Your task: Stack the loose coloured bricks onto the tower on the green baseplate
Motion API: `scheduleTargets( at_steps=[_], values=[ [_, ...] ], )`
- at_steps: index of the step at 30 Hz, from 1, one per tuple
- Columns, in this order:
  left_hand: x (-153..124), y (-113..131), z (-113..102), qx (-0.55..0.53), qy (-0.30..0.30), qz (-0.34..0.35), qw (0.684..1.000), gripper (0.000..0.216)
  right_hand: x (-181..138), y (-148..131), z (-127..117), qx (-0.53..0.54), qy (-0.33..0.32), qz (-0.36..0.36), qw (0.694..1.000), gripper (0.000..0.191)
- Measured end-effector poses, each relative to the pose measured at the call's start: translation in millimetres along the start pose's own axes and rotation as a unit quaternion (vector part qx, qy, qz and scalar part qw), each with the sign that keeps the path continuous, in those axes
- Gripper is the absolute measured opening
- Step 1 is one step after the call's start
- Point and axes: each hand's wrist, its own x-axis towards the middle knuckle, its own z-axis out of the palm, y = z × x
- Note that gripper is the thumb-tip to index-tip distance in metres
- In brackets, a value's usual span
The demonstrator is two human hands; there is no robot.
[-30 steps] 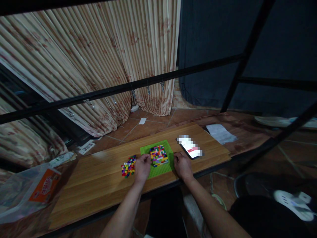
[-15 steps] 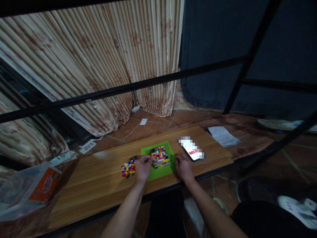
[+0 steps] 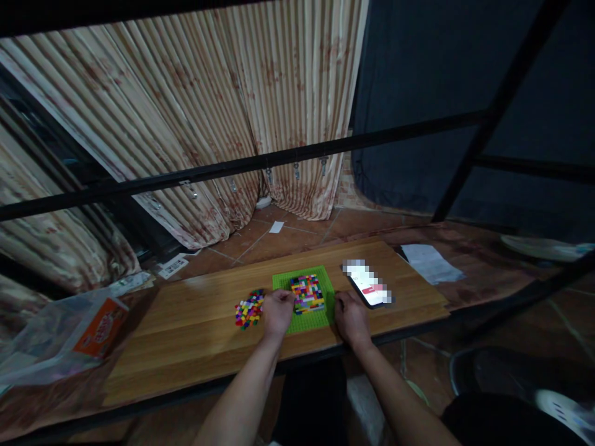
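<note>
A green baseplate [image 3: 325,282] lies on the wooden board, bearing a block of many-coloured building bricks [image 3: 307,293]. My left hand [image 3: 277,311] is over the plate's left part, its fingers pinched at the left side of the brick block; whatever sits between the fingertips is too small to make out. Left of that hand a heap of loose bricks [image 3: 250,310] lies on the wood. My right hand [image 3: 352,317] rests at the plate's right edge with its fingers curled in, and what they may hold is hidden.
A lit smartphone [image 3: 367,284] lies on the wooden board [image 3: 195,328], beyond my right hand. At the far left sits a clear plastic bag [image 3: 46,334] with an orange label. White paper [image 3: 430,262] lies off the board's right end. A dark metal bar [image 3: 223,168] crosses behind.
The whole view has shifted a little, so the scene sits slightly further right. Both hands keep nearly the same places by the baseplate, the left still pinched at the brick block.
</note>
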Motion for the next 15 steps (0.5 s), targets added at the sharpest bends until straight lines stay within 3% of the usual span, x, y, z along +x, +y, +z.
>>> scheduleTargets(
  at_steps=[9, 15],
  values=[
    [1.1, -13.1, 1.3, -0.122, -0.017, -0.039, 0.992, 0.020, -0.8, 3.9, 2.5, 0.003, -0.001, -0.007, 1.000, 0.025],
    [4.1, -10.6, 6.9, -0.070, -0.013, -0.021, 0.997, 0.027, -0.8, 4.6, 2.8, -0.002, 0.008, -0.014, 1.000, 0.025]
  ],
)
